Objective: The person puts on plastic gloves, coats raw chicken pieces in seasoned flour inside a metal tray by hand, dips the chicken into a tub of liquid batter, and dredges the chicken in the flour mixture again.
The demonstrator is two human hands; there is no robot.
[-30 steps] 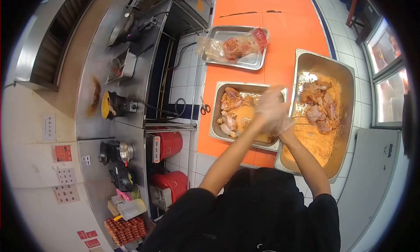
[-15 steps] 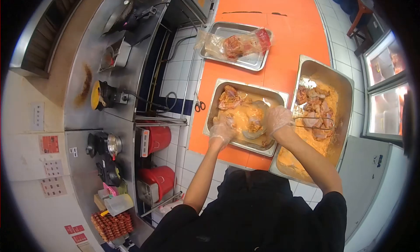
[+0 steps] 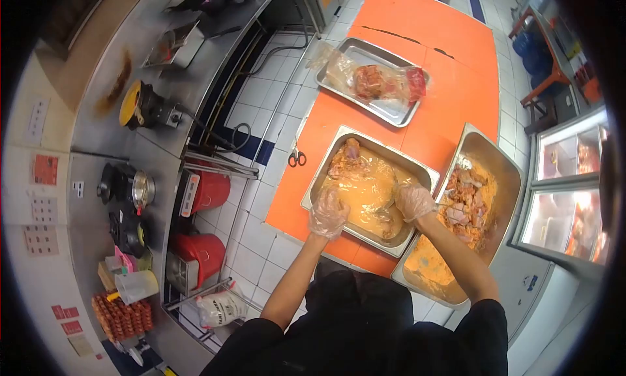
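Observation:
In the head view, a metal pan (image 3: pixel 428 172) holds pale orange batter (image 3: pixel 362 183) with a piece of raw chicken (image 3: pixel 347 157) at its far left. My left hand (image 3: pixel 329 213), in a clear plastic glove, is over the pan's near left rim with its fingers curled; what is inside them is hidden. My right hand (image 3: pixel 415 202), also gloved, is closed around the handle of a metal skimmer (image 3: pixel 387 206) at the pan's right side. The skimmer's head is down in the batter, and its handle runs out to the right past my hand.
To the right stands a deeper pan (image 3: pixel 514 203) of orange coating with several chicken pieces (image 3: pixel 462 196). Behind lies a tray (image 3: pixel 396 118) with a bag of meat (image 3: pixel 372 81). Scissors (image 3: pixel 297 157) are at the orange table's left edge. A lit glass-door cabinet (image 3: pixel 566 187) stands on the right.
The skimmer's head, which held chicken above the batter, is now lower in it, and that chicken no longer shows. My left hand has drawn back toward the rim. The view has turned.

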